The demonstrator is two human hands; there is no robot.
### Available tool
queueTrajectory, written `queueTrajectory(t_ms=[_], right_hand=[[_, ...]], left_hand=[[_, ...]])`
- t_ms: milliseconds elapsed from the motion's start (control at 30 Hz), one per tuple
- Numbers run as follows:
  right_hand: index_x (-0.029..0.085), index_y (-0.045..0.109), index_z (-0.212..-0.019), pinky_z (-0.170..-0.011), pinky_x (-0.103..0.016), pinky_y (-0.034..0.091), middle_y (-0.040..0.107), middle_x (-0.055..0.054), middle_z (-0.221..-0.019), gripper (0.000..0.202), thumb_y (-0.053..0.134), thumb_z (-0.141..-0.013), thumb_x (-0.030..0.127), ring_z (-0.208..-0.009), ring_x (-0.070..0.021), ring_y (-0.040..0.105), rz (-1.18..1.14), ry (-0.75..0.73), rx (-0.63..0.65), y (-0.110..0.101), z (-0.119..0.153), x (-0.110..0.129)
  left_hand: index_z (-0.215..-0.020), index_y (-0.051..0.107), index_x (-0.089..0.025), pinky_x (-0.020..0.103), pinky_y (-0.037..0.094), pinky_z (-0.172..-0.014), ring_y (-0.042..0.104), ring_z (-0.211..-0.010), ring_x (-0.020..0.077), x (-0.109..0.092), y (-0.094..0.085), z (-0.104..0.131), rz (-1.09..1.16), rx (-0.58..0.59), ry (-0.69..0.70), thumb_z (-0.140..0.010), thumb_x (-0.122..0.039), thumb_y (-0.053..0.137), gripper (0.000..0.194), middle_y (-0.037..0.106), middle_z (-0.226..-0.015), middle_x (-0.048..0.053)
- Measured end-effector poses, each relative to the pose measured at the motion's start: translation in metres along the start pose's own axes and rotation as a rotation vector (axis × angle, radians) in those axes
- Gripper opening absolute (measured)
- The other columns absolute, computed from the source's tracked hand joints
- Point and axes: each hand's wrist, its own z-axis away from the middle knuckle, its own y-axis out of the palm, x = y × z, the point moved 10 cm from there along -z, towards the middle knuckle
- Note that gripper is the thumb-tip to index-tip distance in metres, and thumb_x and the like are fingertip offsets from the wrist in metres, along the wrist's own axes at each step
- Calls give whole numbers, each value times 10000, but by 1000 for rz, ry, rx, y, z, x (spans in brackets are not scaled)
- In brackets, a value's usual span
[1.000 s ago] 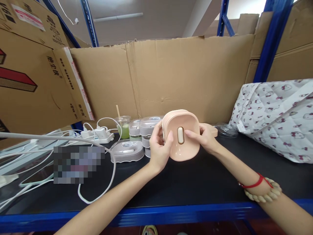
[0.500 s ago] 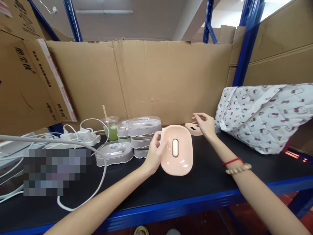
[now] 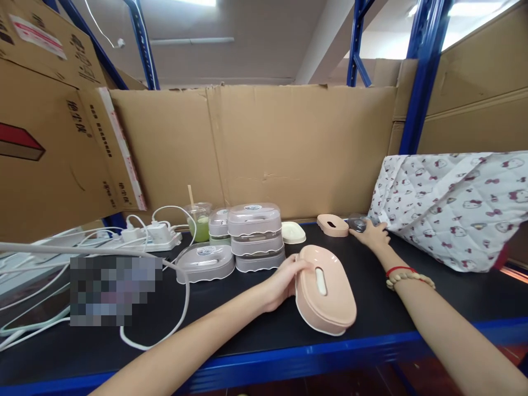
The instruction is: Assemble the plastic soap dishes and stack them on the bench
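left hand (image 3: 284, 283) grips a peach oval plastic box (image 3: 336, 300); right hand (image 3: 373, 236), fingers spread, is behind-right of it by a clear rounded plastic piece (image 3: 357, 223). fetching step imo, wants a light pinch.

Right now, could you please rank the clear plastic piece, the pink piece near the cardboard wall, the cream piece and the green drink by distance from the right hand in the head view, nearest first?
From the right hand:
1. Clear plastic piece, right beside it.
2. Pink piece, just left of that.
3. Cream piece, farther left.
4. Green drink, leftmost.
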Motion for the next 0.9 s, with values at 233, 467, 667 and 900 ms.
queueTrajectory(t_ms=[233,467,667,900], right_hand=[[241,468,-1249,-866,-434,435,449,-148,-1243,472,492,-809,410,-1056,-339,579,19,-97,90,-3,6,17],[163,524,-1124,-844,-419,453,468,-174,-1171,466,595,-742,419,-1052,-333,568,38,-83,53,-13,13,23],[205,491,-1182,-830,-450,460,453,-160,-1192,492,568,-753,433,-1074,-348,553,60,-91,54,-11,17,25],[316,496,-1256,-863,-486,441,478,-115,-1211,505,466,-794,517,-1088,-343,547,95,-52,73,-3,9,19]], left_hand=[[-868,594,-198,234,397,-642,571,-696,135,2,11,1,31,89,-19,-569,-266,698,324,623,-755,-14],[-895,585,-194,250,442,-684,587,-721,144,-30,1,3,193,17,160,-602,-284,714,332,644,-804,8],[-873,584,-187,271,443,-680,613,-730,175,-14,3,-1,212,23,84,-608,-276,669,293,659,-769,15],[-909,595,-183,304,438,-823,630,-901,223,-20,4,6,224,11,87,-662,-307,643,281,693,-863,44]])
